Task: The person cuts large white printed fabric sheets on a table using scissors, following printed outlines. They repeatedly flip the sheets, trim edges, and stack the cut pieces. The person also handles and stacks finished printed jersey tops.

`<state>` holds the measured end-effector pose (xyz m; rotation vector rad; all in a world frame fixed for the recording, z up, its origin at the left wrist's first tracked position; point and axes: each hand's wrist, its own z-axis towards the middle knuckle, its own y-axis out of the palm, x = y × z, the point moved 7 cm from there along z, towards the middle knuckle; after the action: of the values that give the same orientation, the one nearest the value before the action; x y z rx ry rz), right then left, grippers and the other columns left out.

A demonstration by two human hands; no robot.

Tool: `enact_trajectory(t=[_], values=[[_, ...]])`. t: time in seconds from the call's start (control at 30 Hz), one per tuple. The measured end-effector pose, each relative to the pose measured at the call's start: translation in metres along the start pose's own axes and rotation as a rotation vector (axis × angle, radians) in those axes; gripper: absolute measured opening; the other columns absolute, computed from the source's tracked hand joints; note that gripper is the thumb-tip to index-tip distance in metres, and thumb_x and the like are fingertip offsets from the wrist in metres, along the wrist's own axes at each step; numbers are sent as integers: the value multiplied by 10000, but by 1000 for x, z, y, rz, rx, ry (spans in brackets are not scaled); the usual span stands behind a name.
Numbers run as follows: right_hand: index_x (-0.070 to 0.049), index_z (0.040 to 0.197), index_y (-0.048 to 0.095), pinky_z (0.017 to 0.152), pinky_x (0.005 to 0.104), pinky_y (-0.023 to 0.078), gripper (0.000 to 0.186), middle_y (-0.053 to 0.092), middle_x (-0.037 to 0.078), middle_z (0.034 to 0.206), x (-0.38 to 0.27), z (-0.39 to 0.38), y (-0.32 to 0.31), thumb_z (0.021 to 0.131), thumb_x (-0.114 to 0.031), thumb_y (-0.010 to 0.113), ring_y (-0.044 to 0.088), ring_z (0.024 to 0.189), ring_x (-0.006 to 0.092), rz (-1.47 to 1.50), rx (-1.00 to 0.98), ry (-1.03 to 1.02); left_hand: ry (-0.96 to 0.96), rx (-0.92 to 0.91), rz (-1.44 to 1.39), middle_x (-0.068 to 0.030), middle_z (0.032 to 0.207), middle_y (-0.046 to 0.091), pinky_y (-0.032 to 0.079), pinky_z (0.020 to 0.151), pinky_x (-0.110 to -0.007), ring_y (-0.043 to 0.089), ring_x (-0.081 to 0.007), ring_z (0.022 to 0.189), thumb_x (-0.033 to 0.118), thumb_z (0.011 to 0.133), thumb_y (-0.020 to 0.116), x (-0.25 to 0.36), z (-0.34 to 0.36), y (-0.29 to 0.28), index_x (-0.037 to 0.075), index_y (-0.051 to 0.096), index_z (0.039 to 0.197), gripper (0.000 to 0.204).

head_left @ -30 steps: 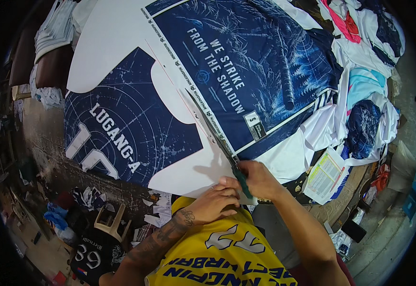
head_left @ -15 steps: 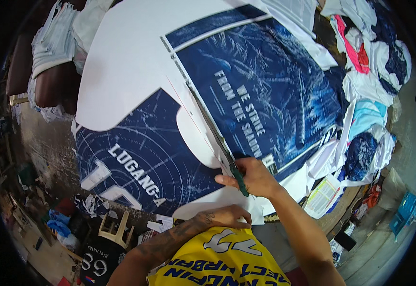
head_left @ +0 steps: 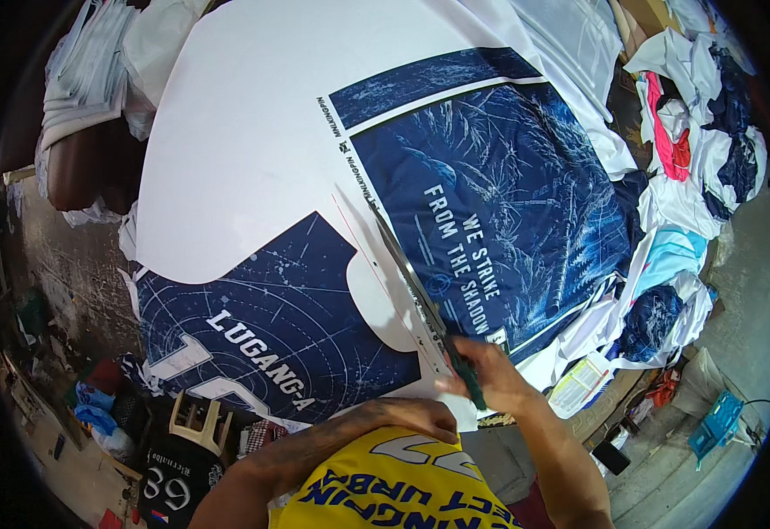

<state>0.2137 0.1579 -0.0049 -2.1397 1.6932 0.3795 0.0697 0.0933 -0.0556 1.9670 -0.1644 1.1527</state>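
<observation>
My right hand point(head_left: 497, 375) grips large scissors point(head_left: 420, 300) by their green handles. Their long blades point away from me over a white strip of printed fabric, between two dark blue panels. On the right lies the blue panel point(head_left: 491, 194) with a feather-like pattern and pale lettering. At lower left is the other blue panel point(head_left: 270, 304), with ring lines and large white figures. My left hand point(head_left: 429, 419) rests at the fabric's near edge, against the yellow shirt point(head_left: 394, 485); its fingers curl down and are mostly hidden.
White fabric point(head_left: 235, 115) spreads over the far side. A heap of cut cloth and scraps point(head_left: 667, 203) lies along the right edge. Folded pale cloth point(head_left: 85, 79) sits on a brown seat at far left. A beige stool point(head_left: 200, 423) stands lower left; a blue plastic item point(head_left: 720, 423) lies lower right.
The fabric and scissors appear lower in the picture, as does the heap on the right, so the view has shifted. My right hand still holds the scissors along the white strip.
</observation>
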Motion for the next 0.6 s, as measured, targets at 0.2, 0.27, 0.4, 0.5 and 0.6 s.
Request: enact_trajectory(t=[0.2,0.27,0.4,0.5,0.6], values=[[4,1143,750,722,370,544,750,742,121,837,-26,35,-5,834,-670,860,714,776,234,100,-2,4,203,1630,225,-56,750,712,503,595,-300,604,-102,607,23,916,737,84,-269,-144,56,748,843,81],[12,1084,766,740,378,561,760,748,133,825,-29,38,-6,824,-696,854,743,799,248,10,47,31,25,2109,663,-120,1087,708,502,968,-372,661,-221,1064,97,1002,705,98,-341,-173,33,690,1124,138],[21,1027,783,755,380,569,757,739,152,805,-50,43,-9,829,-707,840,739,782,271,23,68,-38,-214,2161,1261,-224,1641,387,174,1252,-634,301,-443,1540,362,1034,667,100,-362,-218,35,413,1576,682],[29,979,784,779,385,565,775,738,166,823,-70,56,-16,819,-728,831,734,792,279,27,65,17,-275,2111,1256,-232,1747,227,42,1284,-696,125,-467,1636,473,1042,624,91,-357,-236,49,298,1666,822],[25,881,757,777,407,560,796,735,177,836,-98,70,-26,791,-763,829,737,810,283,32,93,3,-268,2092,1226,-230,1767,191,36,1289,-695,82,-465,1650,514,1047,600,92,-356,-236,51,289,1673,838]])
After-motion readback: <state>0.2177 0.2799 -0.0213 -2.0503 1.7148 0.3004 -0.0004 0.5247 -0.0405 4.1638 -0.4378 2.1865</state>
